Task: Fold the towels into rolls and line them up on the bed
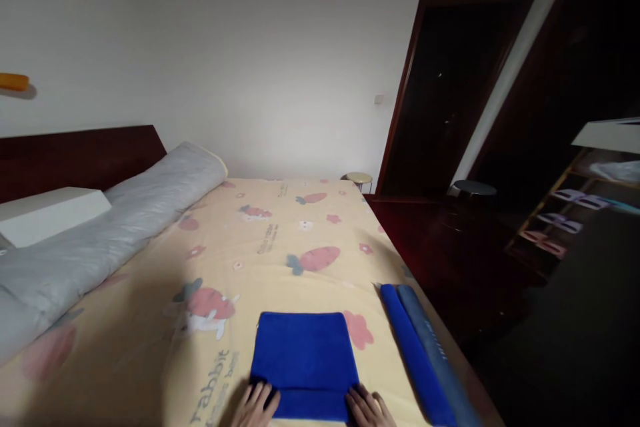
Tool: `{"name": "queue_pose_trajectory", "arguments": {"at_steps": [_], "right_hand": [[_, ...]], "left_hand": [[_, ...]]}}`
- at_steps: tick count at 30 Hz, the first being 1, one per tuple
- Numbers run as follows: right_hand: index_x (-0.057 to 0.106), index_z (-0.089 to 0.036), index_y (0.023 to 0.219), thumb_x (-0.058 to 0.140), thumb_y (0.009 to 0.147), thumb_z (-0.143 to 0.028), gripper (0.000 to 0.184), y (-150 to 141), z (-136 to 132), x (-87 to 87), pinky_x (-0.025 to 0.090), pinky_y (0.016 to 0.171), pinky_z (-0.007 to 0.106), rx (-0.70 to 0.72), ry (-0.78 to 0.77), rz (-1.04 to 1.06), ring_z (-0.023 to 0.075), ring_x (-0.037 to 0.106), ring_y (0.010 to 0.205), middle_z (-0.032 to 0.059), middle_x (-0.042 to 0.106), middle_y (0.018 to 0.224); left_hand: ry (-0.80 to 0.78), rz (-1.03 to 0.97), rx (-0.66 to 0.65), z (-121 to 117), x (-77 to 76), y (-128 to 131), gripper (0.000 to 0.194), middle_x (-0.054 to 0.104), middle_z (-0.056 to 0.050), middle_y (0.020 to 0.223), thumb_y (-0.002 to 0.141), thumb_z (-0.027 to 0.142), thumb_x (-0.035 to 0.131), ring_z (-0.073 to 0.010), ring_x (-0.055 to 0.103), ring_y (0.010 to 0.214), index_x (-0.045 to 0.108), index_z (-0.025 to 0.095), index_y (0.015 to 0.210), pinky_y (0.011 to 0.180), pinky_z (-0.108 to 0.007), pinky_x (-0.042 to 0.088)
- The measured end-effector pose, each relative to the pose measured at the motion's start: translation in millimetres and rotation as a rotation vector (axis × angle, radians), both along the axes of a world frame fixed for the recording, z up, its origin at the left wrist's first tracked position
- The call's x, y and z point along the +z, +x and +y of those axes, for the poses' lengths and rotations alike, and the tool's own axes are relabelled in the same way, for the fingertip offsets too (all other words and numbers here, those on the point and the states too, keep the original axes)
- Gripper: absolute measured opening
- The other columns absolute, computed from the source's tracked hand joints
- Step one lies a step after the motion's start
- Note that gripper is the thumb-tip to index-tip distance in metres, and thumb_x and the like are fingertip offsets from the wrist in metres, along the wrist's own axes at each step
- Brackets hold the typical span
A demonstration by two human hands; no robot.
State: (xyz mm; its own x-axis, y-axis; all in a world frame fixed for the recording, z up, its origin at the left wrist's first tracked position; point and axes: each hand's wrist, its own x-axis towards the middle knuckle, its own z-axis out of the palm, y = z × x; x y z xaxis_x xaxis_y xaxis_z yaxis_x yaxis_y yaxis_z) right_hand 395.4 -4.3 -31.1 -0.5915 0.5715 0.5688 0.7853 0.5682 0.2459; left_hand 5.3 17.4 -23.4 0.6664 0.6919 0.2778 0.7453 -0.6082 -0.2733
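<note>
A bright blue towel [306,353] lies flat on the bed in front of me, with a narrow band along its near edge folded over. At the left end of that fold, my left hand [256,403] has its fingers curled on the cloth. My right hand [369,407] grips the opposite end in the same way, its thumb partly hidden. Right of the towel, two long narrow rolls of cloth lie side by side: one blue [415,353], the other grey-blue [440,357] with pale lettering.
A yellow sheet [270,273] with carrot and rabbit prints covers the bed. Along the headboard [80,155] lies a rolled grey quilt [145,203] beside a white box-like object [55,210]. Two stools, a pale one [360,177] and a dark one [475,188], and a shoe rack [560,213] stand beyond.
</note>
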Motion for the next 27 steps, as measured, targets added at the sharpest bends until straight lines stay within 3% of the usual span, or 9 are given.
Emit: {"name": "queue_pose_trajectory", "arguments": {"at_steps": [4, 7, 10, 13, 16, 20, 22, 24, 27], "right_hand": [[0.066, -0.029, 0.105, 0.055, 0.078, -0.024, 0.030, -15, -2, 44.0, 0.043, 0.087, 0.033, -0.142, -0.420, 0.162, 0.0214, 0.064, 0.103, 0.0023, 0.072, 0.110], [0.068, -0.027, 0.096, 0.048, 0.075, -0.021, 0.030, -24, -4, 72.4, 0.040, 0.092, 0.038, -0.242, -0.749, 0.263, 0.0244, 0.059, 0.110, 0.0042, 0.070, 0.106], [0.068, -0.025, 0.088, 0.042, 0.075, -0.020, 0.030, -28, -3, 85.4, 0.037, 0.096, 0.042, -0.317, -0.862, 0.306, 0.0260, 0.057, 0.113, 0.0051, 0.070, 0.106], [0.069, -0.024, 0.099, 0.040, 0.079, -0.024, 0.035, -26, 0, 80.6, 0.039, 0.096, 0.041, -0.404, -0.900, 0.315, 0.0258, 0.059, 0.111, 0.0070, 0.070, 0.113], [0.063, -0.020, 0.120, 0.045, 0.077, -0.026, 0.047, -21, 2, 63.1, 0.040, 0.097, 0.043, -0.460, -0.850, 0.324, 0.0282, 0.059, 0.113, 0.0109, 0.067, 0.123], [0.063, -0.023, 0.122, 0.052, 0.069, -0.020, 0.053, -41, 0, 27.4, 0.038, 0.101, 0.043, -0.325, -0.565, 0.288, 0.0288, 0.058, 0.116, 0.0086, 0.065, 0.128], [0.058, -0.025, 0.129, 0.052, 0.072, -0.021, 0.058, -68, -1, 10.2, 0.039, 0.102, 0.039, -0.172, -0.436, 0.241, 0.0270, 0.057, 0.120, 0.0066, 0.062, 0.134], [0.045, -0.024, 0.142, 0.051, 0.078, -0.025, 0.064, -95, -1, -1.6, 0.041, 0.100, 0.036, -0.064, -0.322, 0.205, 0.0249, 0.056, 0.123, 0.0058, 0.057, 0.140], [0.023, -0.025, 0.152, 0.048, 0.088, -0.036, 0.070, -110, -1, -5.5, 0.044, 0.099, 0.033, -0.026, -0.246, 0.193, 0.0226, 0.055, 0.126, 0.0051, 0.053, 0.143]], "left_hand": [[-0.427, -0.071, 0.249, -2, 45.3, 7, 0.065, 0.067, 0.003, 0.128, 0.071, 0.002, 0.038, -0.0165, 0.057, 0.121, 0.061, 0.033, 0.123, 0.105, -0.031, 0.042], [-0.539, -0.213, 0.356, -6, 78.7, 7, 0.051, 0.068, 0.003, 0.121, 0.072, 0.007, 0.043, -0.0183, 0.056, 0.120, 0.065, 0.031, 0.111, 0.110, -0.037, 0.036], [-0.612, -0.265, 0.440, -8, 94.4, 3, 0.044, 0.071, 0.003, 0.114, 0.070, 0.011, 0.050, -0.0192, 0.059, 0.114, 0.067, 0.032, 0.104, 0.104, -0.036, 0.040], [-0.688, -0.290, 0.535, -4, 97.9, -5, 0.039, 0.073, 0.004, 0.103, 0.068, 0.016, 0.053, -0.0174, 0.063, 0.103, 0.069, 0.032, 0.099, 0.092, -0.030, 0.046], [-0.708, -0.293, 0.592, 2, 97.4, -8, 0.034, 0.073, 0.003, 0.106, 0.071, 0.020, 0.051, -0.0182, 0.064, 0.106, 0.070, 0.030, 0.098, 0.092, -0.031, 0.047], [-0.627, -0.221, 0.586, -1, 79.5, 23, 0.054, 0.054, -0.009, 0.144, 0.078, 0.016, 0.042, -0.0268, 0.042, 0.138, 0.058, 0.021, 0.130, 0.115, -0.050, 0.029], [-0.573, -0.184, 0.441, -5, 59.5, 52, 0.065, 0.043, -0.007, 0.153, 0.078, 0.009, 0.037, -0.0233, 0.036, 0.142, 0.045, 0.020, 0.142, 0.118, -0.046, 0.027], [-0.476, -0.184, 0.242, -8, 37.2, 77, 0.069, 0.041, -0.004, 0.153, 0.080, 0.007, 0.037, -0.0189, 0.040, 0.140, 0.036, 0.024, 0.147, 0.115, -0.039, 0.034], [-0.236, -0.223, 0.085, -12, 15.7, 84, 0.064, 0.046, -0.001, 0.150, 0.091, 0.021, 0.040, -0.0164, 0.047, 0.135, 0.020, 0.027, 0.151, 0.107, -0.033, 0.042]]}}
